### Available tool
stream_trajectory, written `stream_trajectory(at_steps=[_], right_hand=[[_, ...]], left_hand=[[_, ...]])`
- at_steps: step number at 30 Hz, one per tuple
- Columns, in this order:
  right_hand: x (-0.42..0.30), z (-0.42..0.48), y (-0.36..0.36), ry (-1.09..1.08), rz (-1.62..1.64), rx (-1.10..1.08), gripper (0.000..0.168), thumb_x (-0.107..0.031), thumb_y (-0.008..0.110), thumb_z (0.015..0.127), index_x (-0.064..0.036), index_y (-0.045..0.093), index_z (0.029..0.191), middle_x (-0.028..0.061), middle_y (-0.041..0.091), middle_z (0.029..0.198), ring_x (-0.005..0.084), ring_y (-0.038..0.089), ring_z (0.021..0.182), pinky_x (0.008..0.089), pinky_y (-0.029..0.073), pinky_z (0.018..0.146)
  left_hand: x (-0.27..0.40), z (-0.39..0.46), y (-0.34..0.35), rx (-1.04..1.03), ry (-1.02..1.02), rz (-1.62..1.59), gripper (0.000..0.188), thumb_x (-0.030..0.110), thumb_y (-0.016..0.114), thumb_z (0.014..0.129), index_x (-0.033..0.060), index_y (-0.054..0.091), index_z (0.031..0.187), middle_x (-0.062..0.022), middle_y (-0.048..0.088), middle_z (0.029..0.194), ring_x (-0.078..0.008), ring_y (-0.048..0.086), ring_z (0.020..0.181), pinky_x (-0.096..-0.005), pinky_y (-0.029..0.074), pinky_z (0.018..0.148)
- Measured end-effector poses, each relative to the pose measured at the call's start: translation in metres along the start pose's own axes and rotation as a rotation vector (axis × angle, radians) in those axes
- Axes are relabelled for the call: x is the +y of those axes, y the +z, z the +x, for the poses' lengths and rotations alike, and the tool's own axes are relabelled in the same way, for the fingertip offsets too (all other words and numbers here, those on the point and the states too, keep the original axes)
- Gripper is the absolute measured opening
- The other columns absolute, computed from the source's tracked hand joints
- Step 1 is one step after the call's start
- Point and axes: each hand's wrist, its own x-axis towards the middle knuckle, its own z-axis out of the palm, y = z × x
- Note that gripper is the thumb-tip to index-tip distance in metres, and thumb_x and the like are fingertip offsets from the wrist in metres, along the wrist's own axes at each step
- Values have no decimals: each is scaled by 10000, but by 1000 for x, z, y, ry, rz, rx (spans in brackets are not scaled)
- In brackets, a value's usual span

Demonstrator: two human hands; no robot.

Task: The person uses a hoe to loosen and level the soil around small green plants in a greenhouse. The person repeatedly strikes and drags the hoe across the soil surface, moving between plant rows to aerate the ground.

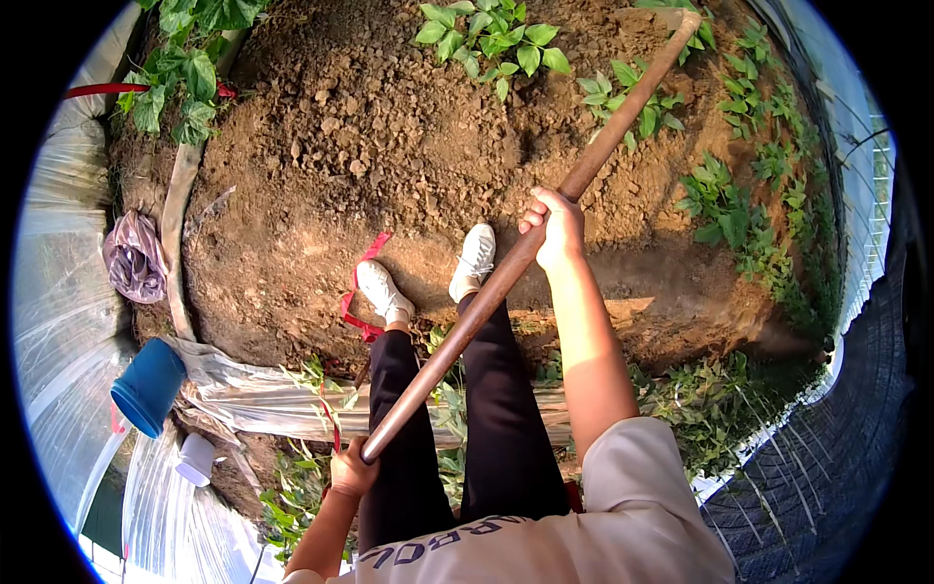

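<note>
A long-handled hoe (511,266) slants across the view, its wooden shaft rising from lower left to upper right. My left hand (354,469) is wrapped around the butt end, beside my left thigh. Farther up the shaft, my right hand (558,225) grips it just ahead of my right shoe. The hoe's head (668,13) is at the top right among bean-like leaves, partly out of clear sight. Broken, cloddy soil (350,139) spreads to the left of the shaft.
Leafy plants (496,40) grow ahead, with a denser row (737,212) at right. Red ribbon (350,306) lies by my left shoe (383,288). Plastic sheeting (255,398) runs behind my feet. At left are a blue bucket (149,383), a white container (195,458) and a crumpled bag (136,257).
</note>
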Motion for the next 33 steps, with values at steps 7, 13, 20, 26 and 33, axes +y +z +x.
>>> stream_trajectory(at_steps=[7, 13, 20, 26, 33], right_hand=[[100, 54, -13, 181, -215, 184, 106, -54, 559, 760, -52, 470, 702, 22, 458, 546, 136, 437, 412, 327, 404, 411], [179, -60, -15, 438, -31, 115, 115, -80, 574, 732, -68, 465, 698, 20, 426, 544, 170, 424, 450, 363, 393, 467], [109, -46, -8, 237, 37, 58, 124, -87, 559, 753, -61, 449, 702, 8, 422, 553, 144, 425, 466, 314, 386, 486], [12, 62, 6, -93, -141, 102, 123, -72, 567, 799, -70, 460, 740, -19, 421, 588, 94, 403, 455, 282, 385, 448], [167, 38, -13, 182, -84, 87, 111, -55, 577, 760, -43, 470, 734, 15, 431, 546, 126, 420, 434, 303, 388, 449]], left_hand=[[12, -39, -40, -291, -280, -67, 264, 195, 592, 658, 44, 600, 874, -212, 613, 719, -365, 611, 709, -425, 488, 676], [-98, -122, -32, -166, -236, 38, 251, 154, 643, 610, 83, 599, 847, -171, 614, 670, -342, 615, 645, -421, 504, 611], [-111, -54, 18, 1, -29, 58, 293, 185, 652, 645, 111, 545, 908, -130, 620, 671, -329, 613, 609, -426, 498, 572], [19, 36, 5, -23, -41, -96, 213, 186, 638, 665, 84, 582, 844, -174, 605, 649, -350, 606, 621, -434, 495, 595], [-55, -50, -17, -179, -279, 46, 280, 173, 633, 636, 65, 591, 891, -178, 610, 674, -356, 608, 656, -430, 497, 637]])
